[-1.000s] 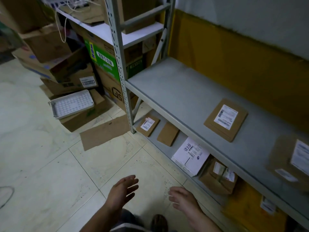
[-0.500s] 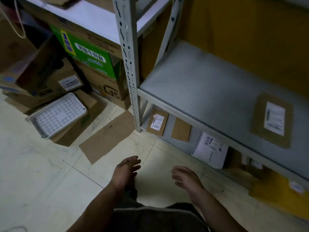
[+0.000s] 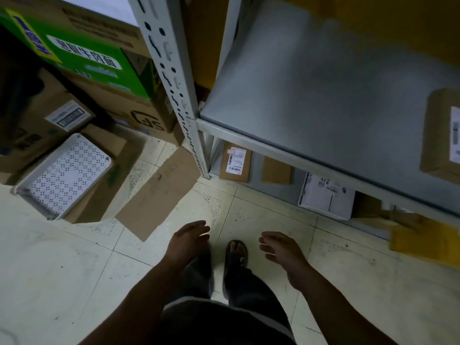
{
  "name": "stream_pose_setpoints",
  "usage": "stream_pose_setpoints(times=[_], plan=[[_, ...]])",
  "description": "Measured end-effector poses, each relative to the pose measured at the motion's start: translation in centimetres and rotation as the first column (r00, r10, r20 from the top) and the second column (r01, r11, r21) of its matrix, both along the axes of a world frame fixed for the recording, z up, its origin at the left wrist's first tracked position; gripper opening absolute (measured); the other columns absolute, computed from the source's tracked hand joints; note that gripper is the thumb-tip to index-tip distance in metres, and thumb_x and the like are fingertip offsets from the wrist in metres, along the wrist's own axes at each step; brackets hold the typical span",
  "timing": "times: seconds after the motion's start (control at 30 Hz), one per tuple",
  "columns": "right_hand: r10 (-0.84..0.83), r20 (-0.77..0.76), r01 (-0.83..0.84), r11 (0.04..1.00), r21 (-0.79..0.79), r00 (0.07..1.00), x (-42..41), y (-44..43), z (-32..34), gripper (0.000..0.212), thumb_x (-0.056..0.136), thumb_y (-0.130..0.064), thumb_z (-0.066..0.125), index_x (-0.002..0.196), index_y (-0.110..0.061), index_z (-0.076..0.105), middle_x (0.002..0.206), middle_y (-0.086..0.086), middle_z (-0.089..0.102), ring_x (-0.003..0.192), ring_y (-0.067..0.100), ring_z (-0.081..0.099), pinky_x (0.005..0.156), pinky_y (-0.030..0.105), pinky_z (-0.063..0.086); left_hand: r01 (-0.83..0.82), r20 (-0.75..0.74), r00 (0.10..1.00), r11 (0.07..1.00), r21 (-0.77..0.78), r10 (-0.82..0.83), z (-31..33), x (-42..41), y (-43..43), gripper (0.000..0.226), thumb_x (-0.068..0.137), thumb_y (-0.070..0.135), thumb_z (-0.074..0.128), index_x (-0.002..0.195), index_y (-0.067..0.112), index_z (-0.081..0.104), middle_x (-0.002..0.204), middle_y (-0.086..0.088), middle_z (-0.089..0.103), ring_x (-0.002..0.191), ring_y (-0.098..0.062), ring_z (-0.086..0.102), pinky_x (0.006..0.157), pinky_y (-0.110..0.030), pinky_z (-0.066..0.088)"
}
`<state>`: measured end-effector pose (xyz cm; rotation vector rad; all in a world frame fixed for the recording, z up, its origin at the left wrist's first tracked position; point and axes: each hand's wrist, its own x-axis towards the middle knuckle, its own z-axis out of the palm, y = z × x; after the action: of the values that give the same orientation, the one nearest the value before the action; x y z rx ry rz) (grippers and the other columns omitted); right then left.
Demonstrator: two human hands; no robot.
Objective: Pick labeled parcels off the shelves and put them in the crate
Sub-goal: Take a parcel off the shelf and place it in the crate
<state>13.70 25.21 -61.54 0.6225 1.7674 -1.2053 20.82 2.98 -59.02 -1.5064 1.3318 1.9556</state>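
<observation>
My left hand (image 3: 186,241) and my right hand (image 3: 280,250) hang open and empty over the floor, in front of the grey shelf (image 3: 311,95). A brown labeled parcel (image 3: 235,162) lies on the bottom shelf just right of the upright post. Beside it sit a plain brown parcel (image 3: 276,170) and a white labeled parcel (image 3: 327,195). Another brown labeled parcel (image 3: 441,133) rests on the middle shelf at the right edge. A white perforated crate (image 3: 64,175) sits tilted on cardboard at the left.
The shelf's perforated steel post (image 3: 174,83) stands in the middle. Stacked cardboard boxes, one green (image 3: 82,53), fill the left. A flat cardboard sheet (image 3: 159,195) lies on the tiled floor. A yellow parcel (image 3: 428,242) sits low at right. My sandalled foot (image 3: 236,252) is between the hands.
The view has tilted down and closer to the shelf's left end. Both hands stay open and empty, low in front of me.
</observation>
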Motion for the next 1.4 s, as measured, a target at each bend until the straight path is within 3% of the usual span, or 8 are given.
stream_pose_setpoints(times=[0.07, 0.2, 0.4, 0.57, 0.8, 1.07, 1.27, 1.4], plan=[[-0.003, 0.013, 0.003, 1.000, 0.017, 1.000, 0.2, -0.3, -2.2, 0.012, 0.099, -0.018, 0.054, 0.103, -0.020, 0.065, 0.113, 0.005, 0.069, 0.104, 0.020, 0.065, 0.095, 0.038, 0.052, 0.055, 0.042, 0.998, 0.998, 0.006, -0.055, -2.3, 0.2, 0.3, 0.019, 0.096, 0.013, 0.055, 0.112, 0.012, 0.065, 0.111, -0.008, 0.070, 0.102, -0.025, 0.064, 0.097, -0.039, 0.048], [-0.055, 0.061, 0.053, 0.997, 0.049, 0.997, 1.8, -1.2, -6.1, 0.012, 0.098, -0.017, 0.055, 0.095, -0.023, 0.065, 0.109, 0.007, 0.069, 0.101, 0.022, 0.065, 0.090, 0.036, 0.053, 0.038, 0.177, 0.983, 0.996, 0.075, -0.051, -7.0, 1.1, 0.9, 0.015, 0.096, 0.011, 0.054, 0.107, 0.004, 0.062, 0.095, -0.011, 0.065, 0.081, -0.021, 0.060, 0.073, -0.028, 0.045], [-0.104, 0.086, 0.097, 0.992, 0.082, 0.991, 3.4, -3.8, -13.4, 0.013, 0.097, -0.020, 0.055, 0.096, -0.014, 0.068, 0.106, 0.017, 0.069, 0.104, 0.034, 0.063, 0.101, 0.051, 0.047, 0.066, 0.252, 0.963, 0.990, 0.123, -0.095, -14.8, 1.3, -0.7, 0.016, 0.095, 0.010, 0.054, 0.105, 0.001, 0.064, 0.083, -0.008, 0.065, 0.074, -0.019, 0.058, 0.068, -0.027, 0.042], [-0.150, 0.081, 0.149, 0.989, 0.017, 0.985, 1.5, -5.8, -21.0, 0.020, 0.099, -0.017, 0.053, 0.116, -0.014, 0.063, 0.111, 0.006, 0.068, 0.103, 0.022, 0.064, 0.099, 0.044, 0.048, 0.160, 0.116, 0.979, 0.983, 0.084, -0.170, -21.9, -1.1, -3.3, 0.026, 0.097, 0.009, 0.051, 0.120, 0.002, 0.062, 0.114, -0.013, 0.068, 0.091, -0.020, 0.064, 0.078, -0.027, 0.048], [-0.139, -0.091, 0.143, 0.989, 0.032, 0.986, -5.3, -7.3, -30.1, 0.038, 0.099, -0.016, 0.054, 0.137, -0.015, 0.052, 0.139, 0.004, 0.052, 0.117, 0.020, 0.054, 0.103, 0.040, 0.046, 0.295, -0.023, 0.955, 0.954, -0.053, -0.296, -31.3, -9.0, -3.8, 0.036, 0.095, 0.009, 0.055, 0.131, 0.011, 0.054, 0.122, -0.011, 0.062, 0.113, -0.026, 0.059, 0.096, -0.036, 0.046], [-0.094, -0.260, 0.129, 0.984, 0.121, 0.961, -12.9, -9.4, -36.4, 0.064, 0.097, -0.024, 0.055, 0.153, -0.025, 0.025, 0.157, 0.003, 0.032, 0.139, 0.024, 0.036, 0.097, 0.031, 0.034, 0.381, -0.066, 0.914, 0.902, -0.205, -0.401, -37.9, -16.5, -3.3, 0.068, 0.094, 0.021, 0.059, 0.152, 0.025, 0.024, 0.157, -0.006, 0.030, 0.138, -0.028, 0.037, 0.109, -0.042, 0.036], [-0.001, -0.318, 0.031, 0.996, 0.089, 0.948, -13.8, -10.5, -39.7, 0.040, 0.094, -0.025, 0.053, 0.134, -0.032, 0.052, 0.118, -0.003, 0.063, 0.092, 0.014, 0.056, 0.068, 0.026, 0.042, 0.455, -0.084, 0.872, 0.862, -0.222, -0.482, -40.8, -18.5, -2.9, 0.052, 0.097, 0.021, 0.053, 0.146, 0.024, 0.037, 0.145, -0.013, 0.046, 0.131, -0.033, 0.044, 0.107, -0.047, 0.037], [-0.042, -0.334, 0.072, 0.994, 0.078, 0.942, -12.6, -9.7, -39.0, 0.030, 0.096, -0.028, 0.052, 0.124, -0.028, 0.061, 0.100, -0.009, 0.062, 0.081, 0.010, 0.056, 0.078, 0.036, 0.050, 0.401, -0.092, 0.896, 0.881, -0.251, -0.434, -41.0, -17.5, -3.0, 0.038, 0.101, 0.026, 0.048, 0.138, 0.021, 0.048, 0.120, 0.002, 0.052, 0.112, -0.020, 0.050, 0.097, -0.038, 0.042]])
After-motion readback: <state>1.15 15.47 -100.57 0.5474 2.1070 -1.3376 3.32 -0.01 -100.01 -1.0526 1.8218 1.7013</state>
